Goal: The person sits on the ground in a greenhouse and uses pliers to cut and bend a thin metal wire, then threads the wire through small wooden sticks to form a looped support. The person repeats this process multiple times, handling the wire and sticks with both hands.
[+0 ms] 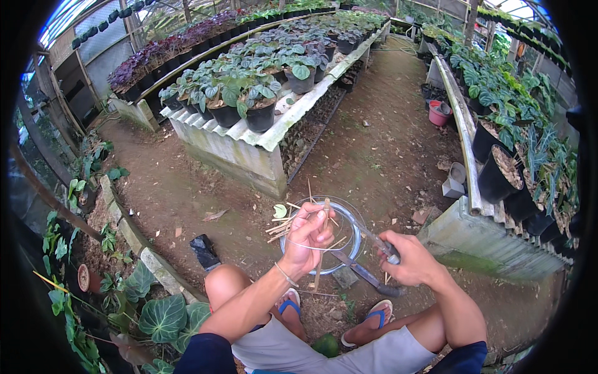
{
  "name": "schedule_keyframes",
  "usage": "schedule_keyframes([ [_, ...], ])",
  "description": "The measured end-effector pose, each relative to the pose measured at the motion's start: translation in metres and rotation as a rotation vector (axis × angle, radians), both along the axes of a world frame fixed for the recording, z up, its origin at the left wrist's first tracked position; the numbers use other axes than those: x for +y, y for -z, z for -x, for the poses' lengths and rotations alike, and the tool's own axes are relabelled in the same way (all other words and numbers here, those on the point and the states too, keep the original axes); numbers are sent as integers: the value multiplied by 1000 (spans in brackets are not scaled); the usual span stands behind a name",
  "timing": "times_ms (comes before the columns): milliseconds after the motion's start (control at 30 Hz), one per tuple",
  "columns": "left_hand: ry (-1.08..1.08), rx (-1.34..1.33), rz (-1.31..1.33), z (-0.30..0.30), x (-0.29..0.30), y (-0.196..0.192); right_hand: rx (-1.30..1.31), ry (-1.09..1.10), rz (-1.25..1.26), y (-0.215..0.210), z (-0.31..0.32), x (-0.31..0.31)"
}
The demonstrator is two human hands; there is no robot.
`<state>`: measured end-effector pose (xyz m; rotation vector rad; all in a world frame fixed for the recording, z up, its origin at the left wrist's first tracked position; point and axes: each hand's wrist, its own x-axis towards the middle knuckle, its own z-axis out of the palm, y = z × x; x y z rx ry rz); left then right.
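1. A long raised bench with a pale wavy roof-sheet top [249, 134] stands far past both hands. Many black pots with dark green leaves sit on it.
2. A second long grey bench [479, 240] runs just to the right of the right hand, with big black pots [498, 177] on it.
3. A pink plastic bucket [439, 115] sits on the brown dirt floor, well past the right hand.
4. A small grey block-shaped pot [453, 187] sits on the dirt, past the right hand, close to the grey bench.
5. A round clear plastic bowl [352, 246] sits on the ground between the two hands, under the left hand's fingers.
6. A long dark knife [364, 277] lies on the ground just under the right hand.
7. A black crumpled bag [204, 249] lies on the dirt to the left of the left hand.
8. The left hand [306, 240] is closed around a thin tan stick [322, 243]. The stick stands up over the bowl.
9. More thin tan sticks [278, 225] lie spread at the bowl's left edge, beside the left hand.
10. The right hand [408, 258] is closed around a small thin tool [380, 243]. Its tip points at the stick.
11. Blue flip-flops [289, 305] are on the feet, just below the hands.
12. I see no labels or signs near the hands.
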<state>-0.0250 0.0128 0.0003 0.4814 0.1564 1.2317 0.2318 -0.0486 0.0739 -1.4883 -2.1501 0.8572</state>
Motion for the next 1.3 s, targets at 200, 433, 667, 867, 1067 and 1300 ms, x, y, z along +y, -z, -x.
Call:
schedule_keyframes([
  [200, -90, 62, -13, -1, -1, 2, 102, -66, 197, -8, 19, -10],
  [433, -124, 146, -88, -6, -3, 4, 250, 35, 332, -7, 40, -18],
  [667, -216, 181, -177, -9, -7, 3, 236, 122, 396, -9, 47, -23],
  [867, -317, 274, -247, -10, -11, 1, 214, 144, 441, -17, 50, -25],
  [1067, -414, 351, -336, -10, -11, 1, 350, 148, 564, -19, 52, -29],
  [1300, -571, 538, -464, -11, -12, 2, 602, 92, 724, -13, 48, -28],
])
